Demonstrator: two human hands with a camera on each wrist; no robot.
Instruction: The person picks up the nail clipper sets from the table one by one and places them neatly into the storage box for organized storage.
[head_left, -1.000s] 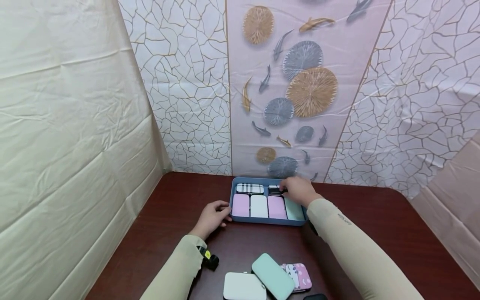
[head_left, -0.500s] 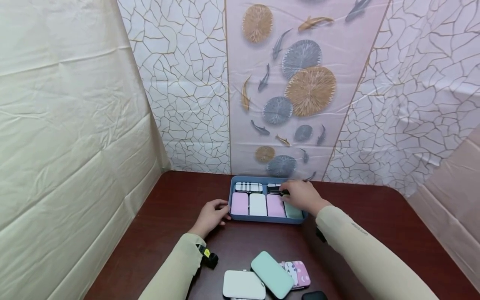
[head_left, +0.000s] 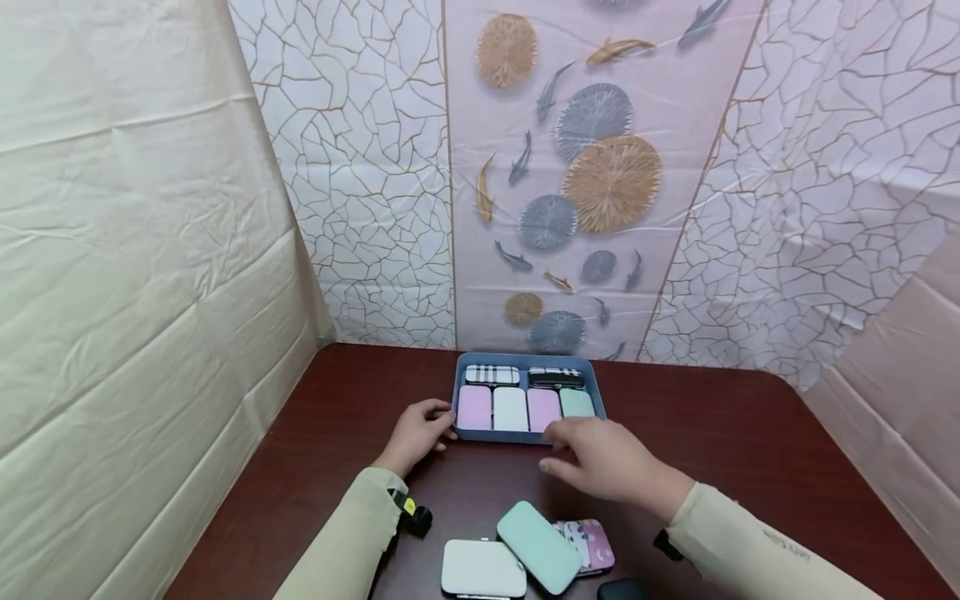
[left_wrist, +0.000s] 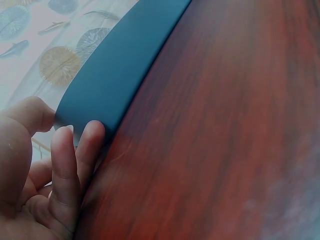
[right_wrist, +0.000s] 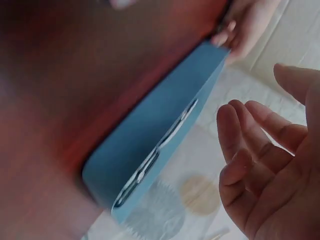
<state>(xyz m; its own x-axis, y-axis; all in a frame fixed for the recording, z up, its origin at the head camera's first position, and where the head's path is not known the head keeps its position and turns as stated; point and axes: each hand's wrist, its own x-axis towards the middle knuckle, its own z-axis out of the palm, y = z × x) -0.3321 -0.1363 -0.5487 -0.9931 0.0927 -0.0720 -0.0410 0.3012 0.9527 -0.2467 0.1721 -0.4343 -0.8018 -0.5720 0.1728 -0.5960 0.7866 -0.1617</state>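
A blue tray [head_left: 497, 436] stands at the back of the table, holding flat rounded cases. Its front row has a pink case [head_left: 475, 407], a white case [head_left: 511, 408], another pink case [head_left: 543, 407] and a mint case [head_left: 577, 403]. Behind them lie a white plaid case [head_left: 492, 374] and a black-and-white case [head_left: 556, 377]. My left hand [head_left: 415, 435] touches the tray's left front corner with relaxed fingers. In front of the tray's right side, my right hand [head_left: 609, 460] hangs above the table, holding nothing, its fingers loosely bent; the right wrist view shows it apart from the tray wall [right_wrist: 145, 115].
Nearer me on the dark red table [head_left: 337, 400] lie a white case [head_left: 482, 568], a mint case [head_left: 539, 547] overlapping it and a pink patterned case [head_left: 592, 543]. A black item [head_left: 621, 590] is cut off at the bottom edge. Curtains [head_left: 150, 250] surround the table.
My right hand has let go of the black-and-white case, leaving it in the tray's back right, and has drawn back toward me. My left hand has stayed at the tray's corner.
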